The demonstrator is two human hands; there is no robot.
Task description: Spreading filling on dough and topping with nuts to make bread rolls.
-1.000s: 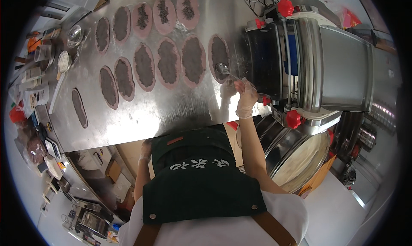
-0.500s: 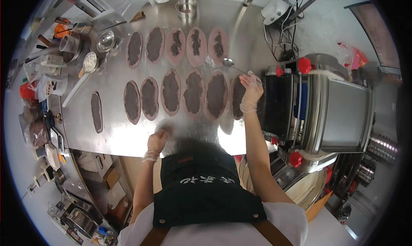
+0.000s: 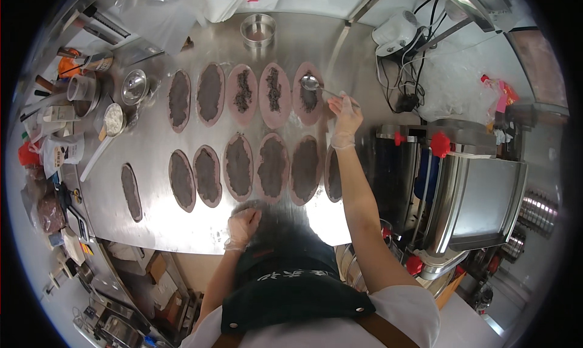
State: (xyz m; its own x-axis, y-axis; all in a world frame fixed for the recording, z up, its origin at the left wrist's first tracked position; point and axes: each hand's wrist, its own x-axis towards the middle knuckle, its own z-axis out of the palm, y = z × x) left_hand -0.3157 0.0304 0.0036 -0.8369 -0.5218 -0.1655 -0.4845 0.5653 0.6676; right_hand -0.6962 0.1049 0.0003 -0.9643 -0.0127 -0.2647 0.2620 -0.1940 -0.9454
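Note:
In my gloved right hand (image 3: 345,118) is the handle of a metal spoon (image 3: 310,82). The spoon's bowl lies over the dark filling of the rightmost pinkish dough oval (image 3: 297,105) in the back row. Beside it are two more ovals with a crumbly dark strip, one being the middle oval (image 3: 273,114). Dark paste covers most of the others, such as a front-row oval (image 3: 271,167). My right forearm partly hides the last front-row oval (image 3: 332,178). Near the table's front edge my gloved left hand (image 3: 244,226) is curled closed; its palm is hidden.
A round metal tin (image 3: 258,32) stands at the back of the steel table (image 3: 158,220). White powder fills a small bowl (image 3: 113,118) on the left, near a clear bowl (image 3: 135,87). A machine with red knobs (image 3: 480,196) borders the right side. One narrow oval (image 3: 131,192) lies apart, left.
My right hand has brought the spoon left onto the rightmost back-row oval. My left hand has shifted right along the front edge. The whole view has tilted, so the table appears lower.

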